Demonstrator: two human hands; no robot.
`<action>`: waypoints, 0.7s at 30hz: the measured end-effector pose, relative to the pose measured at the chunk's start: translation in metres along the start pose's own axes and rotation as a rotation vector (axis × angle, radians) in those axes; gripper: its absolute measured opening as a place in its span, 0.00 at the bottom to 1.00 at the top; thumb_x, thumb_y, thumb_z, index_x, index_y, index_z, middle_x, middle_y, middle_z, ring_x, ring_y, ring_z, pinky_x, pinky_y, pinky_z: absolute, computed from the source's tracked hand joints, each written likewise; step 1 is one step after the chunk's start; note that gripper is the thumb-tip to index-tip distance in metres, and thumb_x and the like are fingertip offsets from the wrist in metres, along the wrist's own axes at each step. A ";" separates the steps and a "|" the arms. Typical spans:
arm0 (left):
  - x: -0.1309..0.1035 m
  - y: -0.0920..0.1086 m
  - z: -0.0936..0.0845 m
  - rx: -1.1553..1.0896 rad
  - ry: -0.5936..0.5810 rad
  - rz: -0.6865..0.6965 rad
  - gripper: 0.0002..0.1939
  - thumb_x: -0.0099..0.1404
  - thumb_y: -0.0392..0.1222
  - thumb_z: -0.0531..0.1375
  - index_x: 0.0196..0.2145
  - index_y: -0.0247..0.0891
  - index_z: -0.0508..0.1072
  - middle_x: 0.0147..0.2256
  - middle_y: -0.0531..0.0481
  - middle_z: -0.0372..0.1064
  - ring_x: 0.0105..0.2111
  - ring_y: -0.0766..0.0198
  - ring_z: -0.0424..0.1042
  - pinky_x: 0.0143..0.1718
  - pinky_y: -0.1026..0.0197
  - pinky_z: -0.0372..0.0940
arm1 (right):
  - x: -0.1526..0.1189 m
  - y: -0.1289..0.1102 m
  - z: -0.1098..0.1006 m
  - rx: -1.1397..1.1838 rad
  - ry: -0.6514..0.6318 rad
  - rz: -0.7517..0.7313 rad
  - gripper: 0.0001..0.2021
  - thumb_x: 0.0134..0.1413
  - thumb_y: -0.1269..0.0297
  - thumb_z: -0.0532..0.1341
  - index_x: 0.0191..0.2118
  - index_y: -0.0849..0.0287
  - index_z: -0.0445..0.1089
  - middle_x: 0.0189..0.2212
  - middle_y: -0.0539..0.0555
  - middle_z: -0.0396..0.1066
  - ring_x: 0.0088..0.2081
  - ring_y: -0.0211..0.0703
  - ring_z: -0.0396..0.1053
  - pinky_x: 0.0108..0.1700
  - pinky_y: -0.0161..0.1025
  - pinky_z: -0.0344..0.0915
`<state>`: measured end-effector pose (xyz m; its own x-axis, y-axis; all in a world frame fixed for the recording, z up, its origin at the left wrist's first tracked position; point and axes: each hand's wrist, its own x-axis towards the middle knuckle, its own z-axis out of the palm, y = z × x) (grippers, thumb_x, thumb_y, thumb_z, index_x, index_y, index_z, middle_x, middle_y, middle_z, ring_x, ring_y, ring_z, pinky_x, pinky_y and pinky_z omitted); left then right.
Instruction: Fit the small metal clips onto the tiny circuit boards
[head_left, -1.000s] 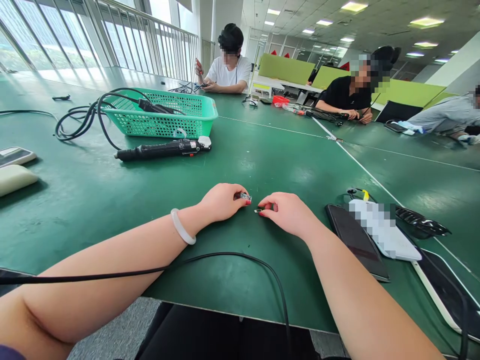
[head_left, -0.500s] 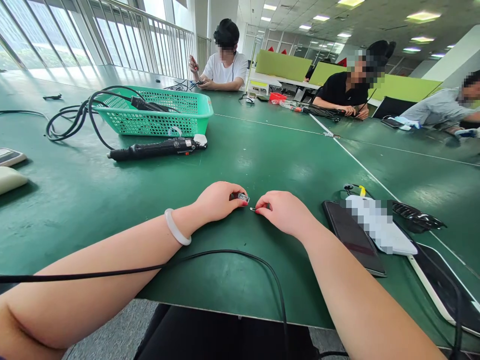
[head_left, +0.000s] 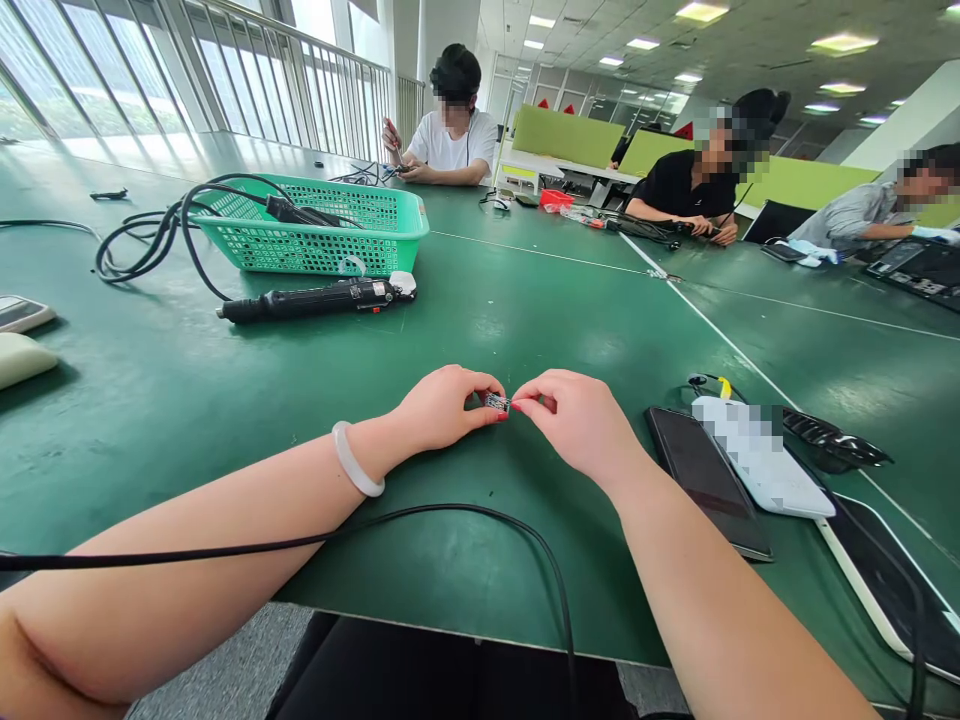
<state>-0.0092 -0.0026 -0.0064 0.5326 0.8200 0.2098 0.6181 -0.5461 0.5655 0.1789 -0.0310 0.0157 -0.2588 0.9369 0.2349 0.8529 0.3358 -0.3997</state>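
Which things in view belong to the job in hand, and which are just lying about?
In the job:
- small metallic piece, held by the left hand
- right hand, pinching at its end; anything between is too small to tell

Lying about, apparently:
- green basket
- black corded tool before it
- dark phone

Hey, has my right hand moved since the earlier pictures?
Yes: your right hand is slightly higher in view, judged against the black phone.
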 end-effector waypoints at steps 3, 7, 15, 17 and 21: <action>0.000 0.001 0.000 -0.010 0.004 0.013 0.14 0.61 0.51 0.57 0.40 0.43 0.75 0.34 0.52 0.74 0.36 0.60 0.68 0.38 0.60 0.60 | -0.002 -0.008 0.001 0.035 0.009 0.000 0.09 0.55 0.66 0.57 0.30 0.54 0.74 0.30 0.50 0.72 0.30 0.38 0.65 0.30 0.36 0.58; 0.001 0.002 0.001 -0.019 0.001 0.023 0.14 0.61 0.51 0.57 0.40 0.43 0.74 0.36 0.52 0.74 0.37 0.60 0.68 0.41 0.59 0.60 | -0.003 -0.010 0.003 0.024 0.019 -0.002 0.10 0.54 0.67 0.55 0.30 0.55 0.74 0.30 0.51 0.72 0.30 0.39 0.65 0.29 0.36 0.57; 0.001 0.002 0.002 -0.006 0.004 0.030 0.13 0.61 0.49 0.58 0.40 0.43 0.74 0.36 0.52 0.75 0.37 0.60 0.68 0.41 0.59 0.60 | -0.003 -0.008 0.003 -0.024 0.028 -0.027 0.10 0.55 0.66 0.56 0.30 0.55 0.74 0.29 0.51 0.72 0.28 0.37 0.63 0.28 0.35 0.56; 0.001 0.002 0.002 -0.005 0.005 0.018 0.13 0.61 0.49 0.58 0.40 0.43 0.75 0.36 0.52 0.75 0.37 0.60 0.68 0.41 0.59 0.60 | -0.004 -0.008 0.003 -0.028 0.030 -0.034 0.10 0.55 0.66 0.56 0.30 0.55 0.74 0.29 0.50 0.72 0.28 0.37 0.64 0.29 0.35 0.56; 0.001 0.003 0.001 -0.009 0.007 0.004 0.13 0.60 0.49 0.58 0.40 0.43 0.75 0.36 0.52 0.75 0.37 0.60 0.68 0.40 0.59 0.60 | -0.005 -0.008 0.004 -0.024 0.039 -0.046 0.10 0.56 0.65 0.56 0.30 0.55 0.74 0.30 0.50 0.72 0.28 0.37 0.64 0.29 0.36 0.56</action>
<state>-0.0057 -0.0038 -0.0054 0.5313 0.8188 0.2175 0.6105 -0.5480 0.5717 0.1713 -0.0377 0.0148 -0.2804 0.9160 0.2871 0.8514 0.3754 -0.3663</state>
